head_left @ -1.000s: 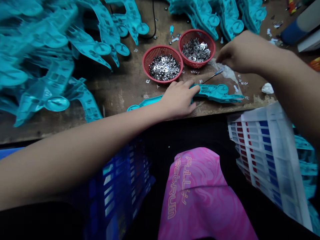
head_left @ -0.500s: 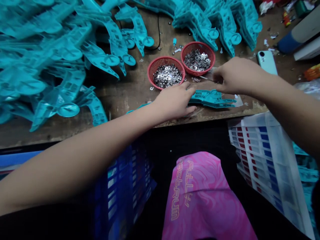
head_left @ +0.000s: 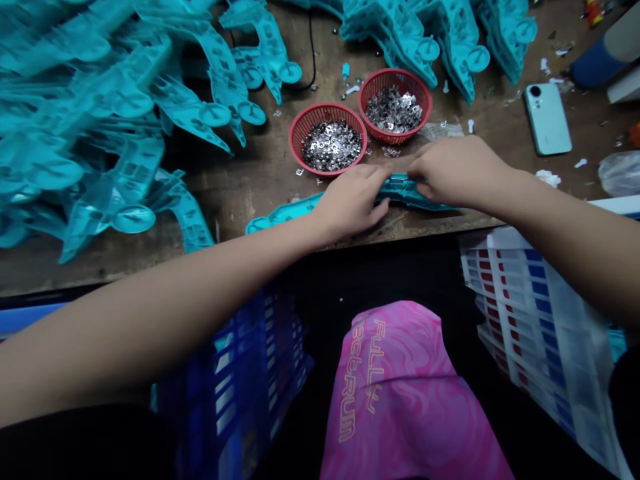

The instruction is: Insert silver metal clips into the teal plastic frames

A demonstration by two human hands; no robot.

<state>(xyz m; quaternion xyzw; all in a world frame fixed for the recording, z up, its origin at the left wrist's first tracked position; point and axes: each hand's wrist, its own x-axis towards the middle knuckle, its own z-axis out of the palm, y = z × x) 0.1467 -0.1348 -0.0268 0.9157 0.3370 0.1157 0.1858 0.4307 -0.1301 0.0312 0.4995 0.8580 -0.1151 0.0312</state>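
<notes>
A long teal plastic part (head_left: 293, 212) lies along the near edge of the wooden table. My left hand (head_left: 353, 200) is closed over its middle, fingers on the far side and thumb on the near side. Close beside it, my right hand (head_left: 443, 170) is pinched over the right half of the same part. A thin metal tool (head_left: 399, 178) shows as a short silvery bit between the hands, at the teal part; the right fingers hide the rest. Just beyond are two red baskets, one with shiny small metal pieces (head_left: 331, 145) and one with metal clips (head_left: 395, 110).
Teal parts (head_left: 100, 120) are heaped at the left, with more stacks (head_left: 400, 40) at the back. A light-green phone (head_left: 549, 120) lies at the right. Below the table edge stand a blue crate (head_left: 245, 373) and a white crate (head_left: 540, 320).
My right hand has moved left and slightly down, from above the part onto it, bringing the thin tool along. My left hand stays on the part. The view has shifted slightly.
</notes>
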